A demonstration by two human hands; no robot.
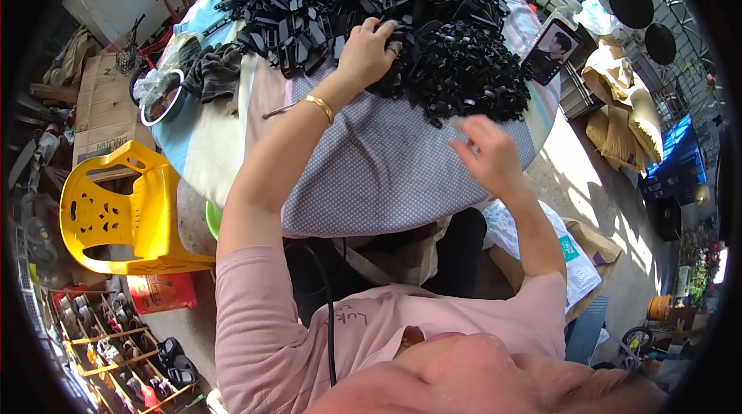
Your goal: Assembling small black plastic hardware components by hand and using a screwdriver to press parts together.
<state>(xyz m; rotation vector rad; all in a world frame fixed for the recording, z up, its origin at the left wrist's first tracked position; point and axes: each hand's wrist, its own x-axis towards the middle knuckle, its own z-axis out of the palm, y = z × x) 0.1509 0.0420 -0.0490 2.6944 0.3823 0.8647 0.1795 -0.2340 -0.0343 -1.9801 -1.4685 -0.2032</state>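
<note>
Across the far part of a round cloth-covered table lies a heap of long, flat black plastic pieces (309, 12). Smaller black pieces (471, 74) form a second heap at its right. My left hand (368, 57) reaches over the near edge where the heaps meet, its fingers curled down among the pieces; what they grip, if anything, is hidden. Over the table's near right part, my right hand (493, 157) is raised just short of the small pieces. Its thumb and forefinger stand apart, and I see nothing between them. A gold bracelet (320, 109) circles my left wrist.
The grey dotted cloth (363, 174) covers the table nearest me. A phone (550, 51) stands at the right edge. Dark gloves (209, 70) and a bowl (164, 101) lie left. A yellow plastic chair (131, 213) stands left; filled sacks (622, 116) sit right.
</note>
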